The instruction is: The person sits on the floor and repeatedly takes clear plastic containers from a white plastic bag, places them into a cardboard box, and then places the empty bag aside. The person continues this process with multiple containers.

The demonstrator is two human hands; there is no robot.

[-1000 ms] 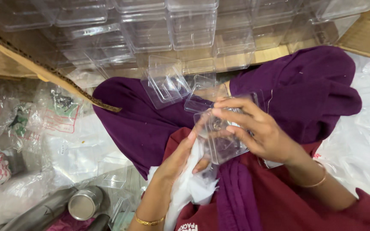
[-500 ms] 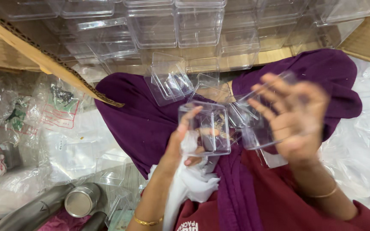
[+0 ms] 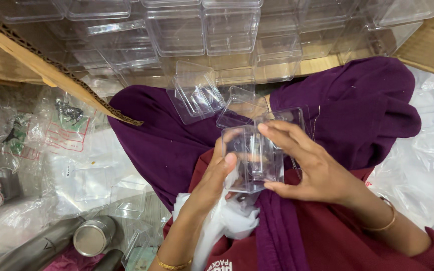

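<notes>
Head view: both hands, left hand [image 3: 212,183] and right hand [image 3: 312,168], clamp the clear plastic box [image 3: 252,158] above the white cloth [image 3: 227,221]; slick walls could slip.

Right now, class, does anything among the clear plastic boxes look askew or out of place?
Yes. A few loose boxes lie tilted on the purple cloth, apart from the neat rows in the cardboard carton. The left hand and right hand hold another box.

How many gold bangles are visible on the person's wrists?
2. One gold bangle is on the left wrist, at the bottom edge; the other gold bangle is on the right wrist, lower right. Both hands hold a clear plastic box. More may be out of view.
</notes>
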